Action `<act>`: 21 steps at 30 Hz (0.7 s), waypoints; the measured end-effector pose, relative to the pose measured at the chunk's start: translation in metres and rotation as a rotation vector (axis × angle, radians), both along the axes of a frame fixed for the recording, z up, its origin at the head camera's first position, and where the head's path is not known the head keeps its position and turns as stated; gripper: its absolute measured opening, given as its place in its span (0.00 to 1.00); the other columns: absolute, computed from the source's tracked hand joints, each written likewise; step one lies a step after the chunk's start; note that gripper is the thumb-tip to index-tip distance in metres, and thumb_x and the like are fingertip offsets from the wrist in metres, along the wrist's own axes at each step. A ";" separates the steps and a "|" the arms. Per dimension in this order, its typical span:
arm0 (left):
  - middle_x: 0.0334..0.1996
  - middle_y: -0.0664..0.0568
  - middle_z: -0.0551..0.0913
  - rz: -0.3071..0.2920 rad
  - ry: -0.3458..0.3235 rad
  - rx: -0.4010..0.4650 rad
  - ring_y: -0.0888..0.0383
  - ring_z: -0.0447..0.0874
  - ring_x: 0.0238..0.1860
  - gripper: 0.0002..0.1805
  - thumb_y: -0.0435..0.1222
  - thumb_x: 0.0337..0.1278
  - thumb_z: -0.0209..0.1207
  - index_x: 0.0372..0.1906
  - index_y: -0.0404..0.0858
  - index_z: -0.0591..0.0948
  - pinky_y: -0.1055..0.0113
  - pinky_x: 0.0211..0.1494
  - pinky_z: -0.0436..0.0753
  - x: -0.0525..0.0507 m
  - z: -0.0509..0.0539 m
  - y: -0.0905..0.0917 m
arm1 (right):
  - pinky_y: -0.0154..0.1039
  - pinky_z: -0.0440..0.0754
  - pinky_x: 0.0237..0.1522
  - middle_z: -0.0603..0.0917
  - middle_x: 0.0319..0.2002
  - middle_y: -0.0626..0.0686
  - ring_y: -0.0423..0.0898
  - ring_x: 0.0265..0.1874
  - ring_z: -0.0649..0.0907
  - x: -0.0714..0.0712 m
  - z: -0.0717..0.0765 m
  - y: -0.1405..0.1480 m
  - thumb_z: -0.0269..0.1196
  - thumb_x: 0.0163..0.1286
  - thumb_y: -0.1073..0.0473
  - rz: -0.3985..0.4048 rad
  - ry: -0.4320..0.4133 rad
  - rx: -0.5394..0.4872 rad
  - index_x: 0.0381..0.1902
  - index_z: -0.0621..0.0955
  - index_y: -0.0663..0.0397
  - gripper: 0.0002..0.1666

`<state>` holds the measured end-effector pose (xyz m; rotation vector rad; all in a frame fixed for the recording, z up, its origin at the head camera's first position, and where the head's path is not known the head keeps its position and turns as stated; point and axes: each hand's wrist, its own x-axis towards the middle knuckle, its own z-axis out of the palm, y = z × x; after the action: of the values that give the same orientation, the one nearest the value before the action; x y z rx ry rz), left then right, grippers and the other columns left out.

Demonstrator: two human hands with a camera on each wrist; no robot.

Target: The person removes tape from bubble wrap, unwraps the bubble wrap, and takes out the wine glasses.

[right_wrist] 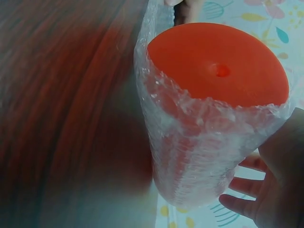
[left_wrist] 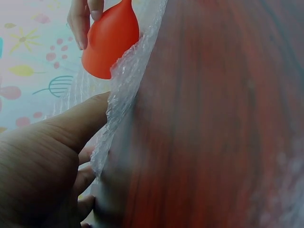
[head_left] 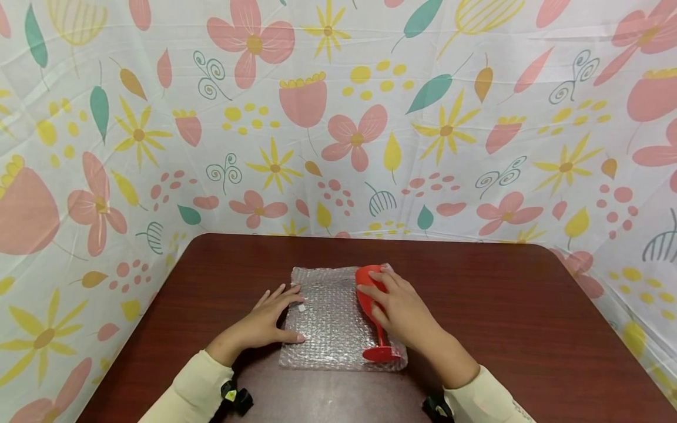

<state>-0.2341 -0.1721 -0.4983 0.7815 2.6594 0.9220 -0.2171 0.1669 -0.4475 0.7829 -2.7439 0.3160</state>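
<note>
A red goblet (head_left: 366, 288) lies on its side on a sheet of clear bubble wrap (head_left: 333, 317), its bowl at the far end and its round foot near me. My right hand (head_left: 404, 305) curves over the bowl, fingers on its upper side. In the right wrist view, the wrap (right_wrist: 190, 142) stands up around part of the goblet, below the foot (right_wrist: 190, 57). My left hand (head_left: 270, 320) rests at the sheet's left edge, fingers spread and thumb on the wrap. The left wrist view shows the goblet's bowl (left_wrist: 114, 42) beyond that thumb.
The sheet lies on a dark red-brown wooden table (head_left: 502, 305) with rounded far corners. A white cloth (head_left: 338, 135) with printed flowers hangs behind and beside it. A small white patch (head_left: 302, 308) is on the wrap near my left fingers.
</note>
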 end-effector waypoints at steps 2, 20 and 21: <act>0.81 0.50 0.55 0.003 -0.001 -0.001 0.40 0.39 0.83 0.45 0.59 0.51 0.71 0.72 0.46 0.70 0.34 0.79 0.36 0.000 0.000 0.000 | 0.60 0.70 0.70 0.76 0.65 0.56 0.64 0.73 0.68 0.001 0.000 0.001 0.67 0.65 0.55 -0.007 -0.009 -0.004 0.63 0.82 0.38 0.27; 0.81 0.50 0.56 0.012 -0.014 0.006 0.39 0.39 0.82 0.44 0.58 0.50 0.72 0.71 0.47 0.70 0.34 0.78 0.36 0.000 0.000 -0.007 | 0.61 0.75 0.66 0.75 0.64 0.59 0.66 0.70 0.71 0.001 -0.004 0.006 0.73 0.62 0.49 0.007 0.043 -0.042 0.60 0.83 0.43 0.27; 0.80 0.50 0.57 0.012 -0.013 0.005 0.39 0.39 0.82 0.44 0.58 0.50 0.72 0.71 0.47 0.70 0.34 0.78 0.36 0.000 0.001 -0.007 | 0.60 0.75 0.65 0.75 0.64 0.60 0.66 0.69 0.71 0.001 -0.004 0.006 0.73 0.62 0.49 0.011 0.053 -0.043 0.59 0.83 0.43 0.27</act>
<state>-0.2340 -0.1795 -0.4978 0.7589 2.6549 0.9344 -0.2160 0.1726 -0.4516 0.7846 -2.6756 0.3501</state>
